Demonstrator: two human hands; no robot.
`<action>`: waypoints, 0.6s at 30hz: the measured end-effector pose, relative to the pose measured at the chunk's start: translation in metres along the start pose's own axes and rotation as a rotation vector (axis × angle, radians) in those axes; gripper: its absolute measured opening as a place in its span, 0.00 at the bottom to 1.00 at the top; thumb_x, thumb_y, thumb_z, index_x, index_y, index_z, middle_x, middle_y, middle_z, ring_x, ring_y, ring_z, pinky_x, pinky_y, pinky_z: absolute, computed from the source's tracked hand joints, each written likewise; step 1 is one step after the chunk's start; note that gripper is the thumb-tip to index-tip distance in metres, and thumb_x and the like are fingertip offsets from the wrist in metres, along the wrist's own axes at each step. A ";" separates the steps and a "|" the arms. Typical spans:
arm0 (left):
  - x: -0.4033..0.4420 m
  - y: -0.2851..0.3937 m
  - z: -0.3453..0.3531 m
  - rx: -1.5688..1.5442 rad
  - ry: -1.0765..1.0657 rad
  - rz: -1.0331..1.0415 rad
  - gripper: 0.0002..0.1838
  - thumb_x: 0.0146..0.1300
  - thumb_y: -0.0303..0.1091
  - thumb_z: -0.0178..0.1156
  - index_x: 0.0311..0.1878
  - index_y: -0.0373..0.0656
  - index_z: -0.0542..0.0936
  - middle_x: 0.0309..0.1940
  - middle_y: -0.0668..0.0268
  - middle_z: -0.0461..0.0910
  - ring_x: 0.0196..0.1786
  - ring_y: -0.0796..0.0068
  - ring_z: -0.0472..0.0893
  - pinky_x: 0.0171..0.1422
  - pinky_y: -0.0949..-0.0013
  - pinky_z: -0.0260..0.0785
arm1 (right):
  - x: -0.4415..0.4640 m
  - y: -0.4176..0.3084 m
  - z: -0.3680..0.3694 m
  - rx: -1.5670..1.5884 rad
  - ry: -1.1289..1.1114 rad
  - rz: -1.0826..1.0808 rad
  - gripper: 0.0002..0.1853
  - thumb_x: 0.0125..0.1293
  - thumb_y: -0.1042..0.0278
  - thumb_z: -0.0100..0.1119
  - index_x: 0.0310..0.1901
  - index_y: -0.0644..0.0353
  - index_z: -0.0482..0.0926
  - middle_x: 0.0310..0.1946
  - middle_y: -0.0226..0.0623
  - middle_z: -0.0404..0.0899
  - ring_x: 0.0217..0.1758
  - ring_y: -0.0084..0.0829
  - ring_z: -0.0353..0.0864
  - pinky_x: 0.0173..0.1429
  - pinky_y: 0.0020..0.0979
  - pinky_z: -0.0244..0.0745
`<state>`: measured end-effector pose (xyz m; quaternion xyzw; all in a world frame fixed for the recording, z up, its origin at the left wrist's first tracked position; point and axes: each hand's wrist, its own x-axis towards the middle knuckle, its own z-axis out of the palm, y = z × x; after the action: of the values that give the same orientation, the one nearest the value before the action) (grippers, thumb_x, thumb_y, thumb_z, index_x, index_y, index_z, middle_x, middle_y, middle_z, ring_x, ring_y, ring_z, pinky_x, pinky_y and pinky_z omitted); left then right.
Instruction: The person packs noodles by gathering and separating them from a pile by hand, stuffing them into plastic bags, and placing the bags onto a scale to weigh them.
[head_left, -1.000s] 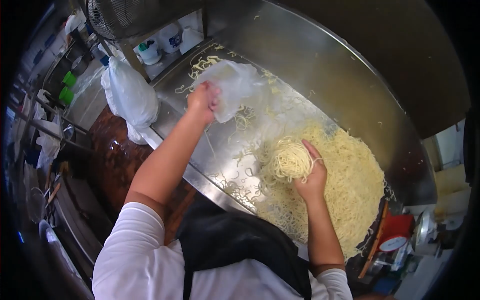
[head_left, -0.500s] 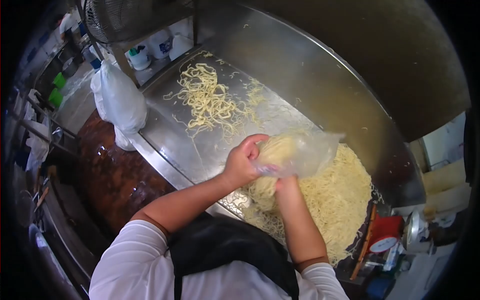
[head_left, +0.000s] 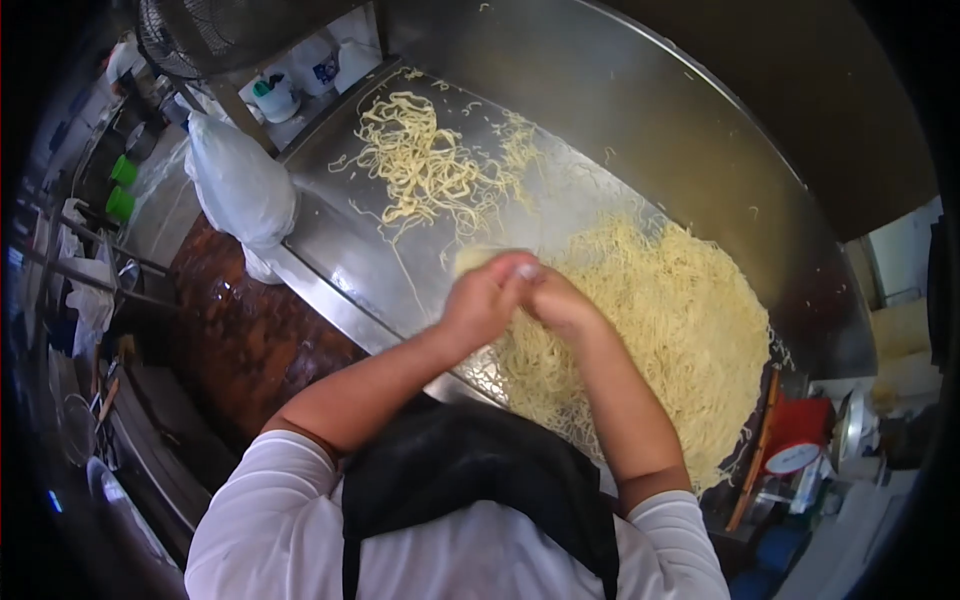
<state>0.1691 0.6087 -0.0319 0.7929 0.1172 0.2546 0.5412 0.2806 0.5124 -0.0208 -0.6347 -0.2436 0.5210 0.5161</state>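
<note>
My left hand [head_left: 482,303] and my right hand [head_left: 553,303] meet above the metal table, fingers closed together. Beyond my left hand shows part of a clear plastic bag of noodles [head_left: 474,259], blurred and mostly hidden behind the knuckles. A small whitish bit, apparently the bag's gathered end, sticks out where the fingertips join. Just right of and below my hands spreads a big heap of thin yellow noodles [head_left: 660,340]. Farther off, thicker noodles [head_left: 415,165] lie loosely scattered on the steel surface.
A full white plastic bag [head_left: 238,185] stands on the metal table's left edge [head_left: 320,315]. A fan [head_left: 195,35] is at upper left, with white containers [head_left: 275,98] behind. To the right are a red scale [head_left: 797,435] and a wooden stick [head_left: 755,455]. A raised steel wall [head_left: 640,90] borders the table.
The bag of noodles has swung from right of my hands to the far left side. My right hand has come up to meet my left at the bag's gathered end.
</note>
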 end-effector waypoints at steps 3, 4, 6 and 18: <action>-0.002 -0.017 -0.012 -0.288 0.010 -0.170 0.10 0.66 0.31 0.52 0.48 0.40 0.76 0.30 0.66 0.79 0.33 0.80 0.76 0.39 0.75 0.68 | -0.020 -0.020 -0.031 -0.196 -0.031 -0.028 0.24 0.57 0.69 0.63 0.56 0.66 0.73 0.52 0.42 0.77 0.53 0.29 0.76 0.58 0.27 0.69; -0.003 -0.017 -0.016 -0.376 -0.007 -0.244 0.10 0.67 0.30 0.51 0.48 0.39 0.76 0.30 0.68 0.78 0.33 0.84 0.73 0.38 0.77 0.66 | -0.028 -0.022 -0.040 -0.371 0.037 -0.067 0.27 0.55 0.66 0.65 0.56 0.66 0.73 0.53 0.43 0.76 0.55 0.31 0.75 0.60 0.29 0.68; -0.005 -0.015 -0.021 -0.399 -0.090 -0.289 0.11 0.69 0.27 0.48 0.51 0.35 0.73 0.38 0.66 0.78 0.40 0.84 0.75 0.46 0.77 0.69 | -0.046 -0.023 -0.047 -0.720 0.176 -0.151 0.32 0.51 0.61 0.69 0.57 0.65 0.72 0.55 0.46 0.74 0.61 0.36 0.71 0.64 0.33 0.64; -0.001 0.017 -0.017 0.322 -0.450 0.023 0.20 0.49 0.39 0.67 0.48 0.47 0.78 0.27 0.57 0.80 0.28 0.61 0.80 0.34 0.66 0.71 | -0.068 -0.023 0.005 -0.767 0.200 -0.287 0.18 0.49 0.65 0.61 0.44 0.59 0.77 0.47 0.45 0.77 0.53 0.43 0.75 0.53 0.36 0.73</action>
<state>0.1574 0.6154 -0.0121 0.9066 0.0238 0.0561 0.4175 0.2587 0.4650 0.0282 -0.7879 -0.4547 0.2510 0.3309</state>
